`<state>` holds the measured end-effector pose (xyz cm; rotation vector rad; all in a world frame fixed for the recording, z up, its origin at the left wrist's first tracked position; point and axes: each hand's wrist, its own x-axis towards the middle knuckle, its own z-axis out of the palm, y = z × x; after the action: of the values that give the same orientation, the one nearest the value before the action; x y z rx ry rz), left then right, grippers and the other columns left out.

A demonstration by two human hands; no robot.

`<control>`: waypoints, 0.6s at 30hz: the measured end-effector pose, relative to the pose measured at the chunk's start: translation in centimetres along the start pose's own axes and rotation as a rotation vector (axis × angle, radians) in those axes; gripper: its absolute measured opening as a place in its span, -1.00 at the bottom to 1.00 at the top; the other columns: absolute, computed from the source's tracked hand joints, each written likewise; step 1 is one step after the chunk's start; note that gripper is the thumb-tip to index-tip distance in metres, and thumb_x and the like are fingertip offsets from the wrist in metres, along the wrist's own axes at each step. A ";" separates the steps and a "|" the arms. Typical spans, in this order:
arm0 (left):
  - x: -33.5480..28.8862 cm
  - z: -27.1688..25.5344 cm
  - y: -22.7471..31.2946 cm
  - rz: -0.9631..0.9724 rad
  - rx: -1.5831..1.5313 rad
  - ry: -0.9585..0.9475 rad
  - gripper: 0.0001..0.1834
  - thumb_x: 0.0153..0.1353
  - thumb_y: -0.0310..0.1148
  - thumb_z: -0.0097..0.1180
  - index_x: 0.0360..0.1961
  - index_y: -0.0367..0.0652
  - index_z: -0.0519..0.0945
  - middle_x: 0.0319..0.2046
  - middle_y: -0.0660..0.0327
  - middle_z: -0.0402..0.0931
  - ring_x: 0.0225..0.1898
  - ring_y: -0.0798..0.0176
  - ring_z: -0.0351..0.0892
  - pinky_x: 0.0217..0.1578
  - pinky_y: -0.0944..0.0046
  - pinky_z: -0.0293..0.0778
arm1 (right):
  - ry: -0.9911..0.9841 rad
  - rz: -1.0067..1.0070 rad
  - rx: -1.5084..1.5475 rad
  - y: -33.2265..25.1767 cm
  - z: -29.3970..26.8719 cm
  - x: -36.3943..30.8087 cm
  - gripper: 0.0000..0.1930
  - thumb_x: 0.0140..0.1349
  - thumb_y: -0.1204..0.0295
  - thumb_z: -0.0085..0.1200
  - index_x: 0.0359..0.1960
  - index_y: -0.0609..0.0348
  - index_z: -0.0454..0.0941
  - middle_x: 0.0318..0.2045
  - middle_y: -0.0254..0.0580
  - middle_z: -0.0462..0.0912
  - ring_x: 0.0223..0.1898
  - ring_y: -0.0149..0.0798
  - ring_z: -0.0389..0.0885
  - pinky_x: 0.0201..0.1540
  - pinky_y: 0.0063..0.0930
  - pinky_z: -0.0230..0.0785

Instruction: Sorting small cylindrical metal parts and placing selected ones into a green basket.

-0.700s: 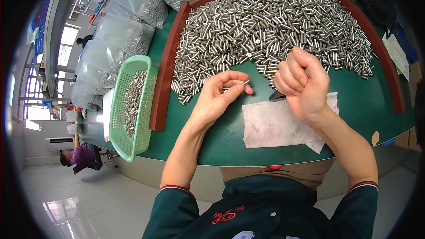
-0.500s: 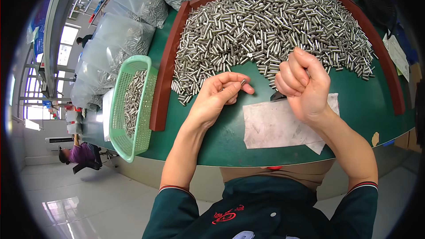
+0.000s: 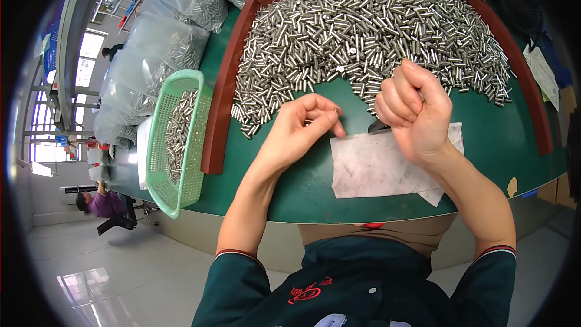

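My left hand [image 3: 296, 130] is closed in a pinch, with a small metal pin [image 3: 336, 111] between thumb and fingertips. Only the pin's end shows. To its right, my right hand [image 3: 417, 109] is curled into a fist above a stained white cloth [image 3: 375, 166]; whatever it holds is hidden inside the fingers. A dark object [image 3: 378, 126] pokes out beside that fist, at the cloth's far edge, mostly covered. Just beyond both hands spreads a large heap of short shiny metal pins [image 3: 369, 30] on the green tabletop [image 3: 302, 197].
Red-brown rails [image 3: 221, 109] border the heap at left, back and right. A light green plastic basket [image 3: 196, 175] with pins stands left of the rail. Clear bags of pins [image 3: 163, 48] line the far left. A black fan-like object [image 3: 517, 6] and papers [image 3: 540, 75] lie right.
The left fingers have turned and closed further around the pin, so less of it shows. The right fist has barely moved. The whole view has shifted slightly.
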<state>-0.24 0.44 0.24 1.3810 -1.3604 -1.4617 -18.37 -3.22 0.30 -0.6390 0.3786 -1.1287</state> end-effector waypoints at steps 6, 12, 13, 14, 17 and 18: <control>-0.9 1.5 0.5 0.066 0.669 -0.093 -0.86 -0.14 -0.46 0.14 -0.56 -0.29 0.45 -0.83 0.19 0.22 -0.79 0.26 0.21 -0.71 0.29 0.15 | -0.116 0.020 -0.074 1.0 0.4 -0.7 -0.58 0.20 0.34 -0.36 -0.85 -0.01 0.02 -0.90 -0.49 -0.01 -0.82 -0.54 -0.16 -0.73 -0.60 -0.24; -1.0 1.4 0.2 0.058 0.627 -0.086 -0.85 -0.09 -0.49 0.15 -0.58 -0.32 0.43 -0.80 0.35 0.19 -0.73 0.51 0.10 -0.72 0.43 0.08 | -0.143 -0.011 -0.156 2.1 0.5 -1.3 -0.57 0.20 0.38 -0.35 -0.86 0.03 0.02 -0.90 -0.45 0.01 -0.81 -0.53 -0.14 -0.72 -0.59 -0.22; -1.1 1.4 0.1 0.063 0.604 -0.086 -0.85 -0.08 -0.50 0.14 -0.59 -0.32 0.42 -0.79 0.35 0.22 -0.72 0.52 0.11 -0.72 0.44 0.09 | -0.141 -0.006 -0.155 2.2 0.6 -1.4 -0.57 0.20 0.38 -0.35 -0.86 0.03 0.02 -0.90 -0.45 0.01 -0.81 -0.53 -0.14 -0.72 -0.59 -0.22; -1.1 1.4 0.1 0.058 0.602 -0.086 -0.85 -0.08 -0.50 0.14 -0.59 -0.32 0.42 -0.79 0.35 0.22 -0.72 0.52 0.11 -0.72 0.44 0.09 | -0.138 0.002 -0.160 2.2 0.7 -1.4 -0.58 0.20 0.38 -0.35 -0.86 0.03 0.02 -0.90 -0.45 0.01 -0.81 -0.53 -0.14 -0.72 -0.59 -0.22; -1.1 1.4 0.0 0.043 0.588 -0.090 -0.86 -0.07 -0.52 0.14 -0.60 -0.33 0.42 -0.78 0.35 0.24 -0.72 0.52 0.12 -0.71 0.44 0.11 | -0.132 0.011 -0.165 2.3 0.6 -1.4 -0.58 0.20 0.38 -0.35 -0.86 0.03 0.02 -0.90 -0.45 0.01 -0.81 -0.54 -0.14 -0.73 -0.59 -0.23; -1.1 1.4 0.0 0.047 0.588 -0.092 -0.86 -0.07 -0.52 0.14 -0.60 -0.33 0.42 -0.78 0.34 0.25 -0.71 0.52 0.12 -0.71 0.44 0.11 | -0.135 0.011 -0.162 2.3 0.6 -1.4 -0.58 0.20 0.38 -0.35 -0.87 0.03 0.02 -0.90 -0.45 0.01 -0.81 -0.54 -0.15 -0.73 -0.59 -0.23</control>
<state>-1.37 1.77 0.37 1.6284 -1.9714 -1.1468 -16.91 -1.12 -0.81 -0.8499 0.3590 -1.0447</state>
